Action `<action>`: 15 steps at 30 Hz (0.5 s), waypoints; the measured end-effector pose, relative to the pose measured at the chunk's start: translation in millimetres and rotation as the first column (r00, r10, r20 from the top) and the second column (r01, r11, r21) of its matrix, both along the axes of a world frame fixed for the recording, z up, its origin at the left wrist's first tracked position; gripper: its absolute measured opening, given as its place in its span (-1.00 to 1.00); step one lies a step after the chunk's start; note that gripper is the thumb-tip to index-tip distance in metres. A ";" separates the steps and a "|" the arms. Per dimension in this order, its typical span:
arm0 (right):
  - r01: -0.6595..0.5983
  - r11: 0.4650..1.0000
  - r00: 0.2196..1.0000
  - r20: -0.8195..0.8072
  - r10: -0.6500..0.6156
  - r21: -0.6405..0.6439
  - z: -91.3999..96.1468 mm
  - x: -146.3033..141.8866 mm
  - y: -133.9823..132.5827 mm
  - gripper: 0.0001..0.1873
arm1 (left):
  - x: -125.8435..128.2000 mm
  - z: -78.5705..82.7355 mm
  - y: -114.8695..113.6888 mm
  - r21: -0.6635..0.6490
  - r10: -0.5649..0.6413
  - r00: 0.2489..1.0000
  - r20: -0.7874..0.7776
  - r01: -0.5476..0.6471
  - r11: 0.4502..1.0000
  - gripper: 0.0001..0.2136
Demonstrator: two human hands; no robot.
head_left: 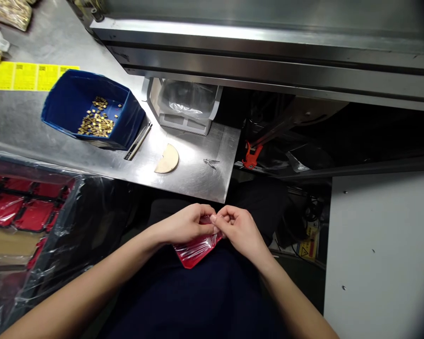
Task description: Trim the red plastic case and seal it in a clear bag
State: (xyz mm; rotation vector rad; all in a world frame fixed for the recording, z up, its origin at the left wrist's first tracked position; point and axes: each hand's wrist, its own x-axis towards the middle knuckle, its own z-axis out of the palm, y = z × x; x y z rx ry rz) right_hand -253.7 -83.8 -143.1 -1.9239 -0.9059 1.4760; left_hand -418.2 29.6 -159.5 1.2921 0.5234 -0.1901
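A red flat piece in clear plastic film [195,254] is over my lap, its upper end hidden by my fingers. My left hand [191,225] pinches its top edge with thumb and forefinger. Beside it, my right hand [239,230] is closed too, thumb against fingertips on the film at the piece's upper right corner. The fingertips of both hands almost meet. On the steel bench in front of them lie a cream half-round piece [168,159] and a small metal tool [211,163] whose kind I cannot tell.
A blue bin [134,120] holds small brass pieces, with two slim pen-like tools [138,141] alongside. Behind stands a grey bin [183,123] with clear plastic. Yellow labels [24,76] lie left. Red pieces fill a plastic-lined box [67,212]. A steel frame [233,42] overhangs; an orange clamp [251,156] hangs right.
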 end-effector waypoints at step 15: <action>-0.828 0.506 0.511 0.700 0.499 0.243 16.9 31.3 -10.5 -0.66 | 5.4 4.7 3.4 0.007 -0.057 0.998 0.038 0.056 0.998 -0.74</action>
